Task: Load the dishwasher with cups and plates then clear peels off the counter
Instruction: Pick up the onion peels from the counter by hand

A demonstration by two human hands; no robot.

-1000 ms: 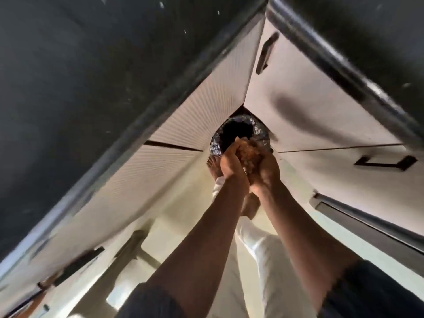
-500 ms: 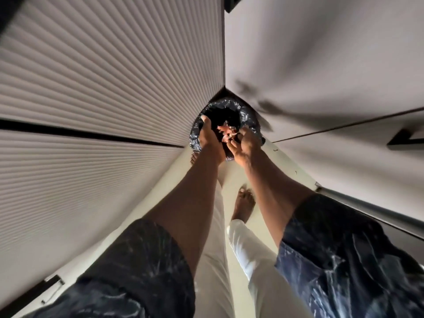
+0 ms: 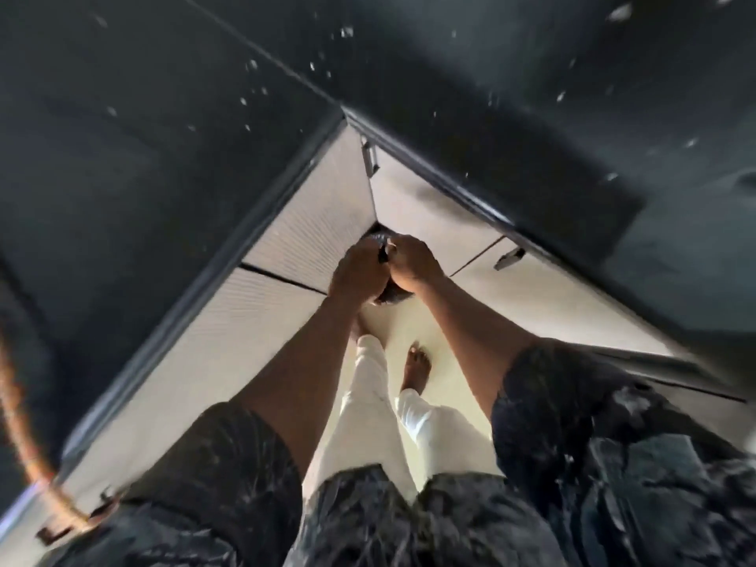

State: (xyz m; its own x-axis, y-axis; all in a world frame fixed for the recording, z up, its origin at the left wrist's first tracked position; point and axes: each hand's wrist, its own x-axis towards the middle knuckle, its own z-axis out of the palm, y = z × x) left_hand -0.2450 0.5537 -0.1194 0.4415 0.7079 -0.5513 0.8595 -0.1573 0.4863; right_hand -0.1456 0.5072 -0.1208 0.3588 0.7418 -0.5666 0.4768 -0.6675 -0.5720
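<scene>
**Inspector:** Left hand (image 3: 358, 272) and right hand (image 3: 414, 261), backs turned to the camera, are touching side by side. They sit low in the corner where two runs of cabinet doors (image 3: 311, 223) meet.

**Clerk:** Grip on either?

**Inspector:** Cannot tell. The fingers point down and away behind the knuckles, and the frame is blurred. Whether they are curled or straight is not visible, and whatever lies between the palms is hidden.

**Clerk:** What is beneath them?

**Inspector:** A round bin (image 3: 390, 297) with a dark, shiny liner stands on the pale floor (image 3: 403, 325), tight in the corner. Both hands are directly over its mouth and cover most of it. Only a rim edge shows above and below them.

**Clerk:** The counter?

**Inspector:** The dark counter (image 3: 163, 116) runs in an L across the top of the view and overhangs the doors. Pale flecks (image 3: 345, 31) show on its surface. I cannot tell whether they are scraps or the stone's pattern.

**Clerk:** Anything else?

**Inspector:** There is a bar handle (image 3: 370, 157) near the corner seam and another handle (image 3: 508, 257) further right. Also in view are dark patterned sleeves (image 3: 229, 464), white trousers (image 3: 368, 386) and one bare foot (image 3: 417, 368) just short of the bin.
</scene>
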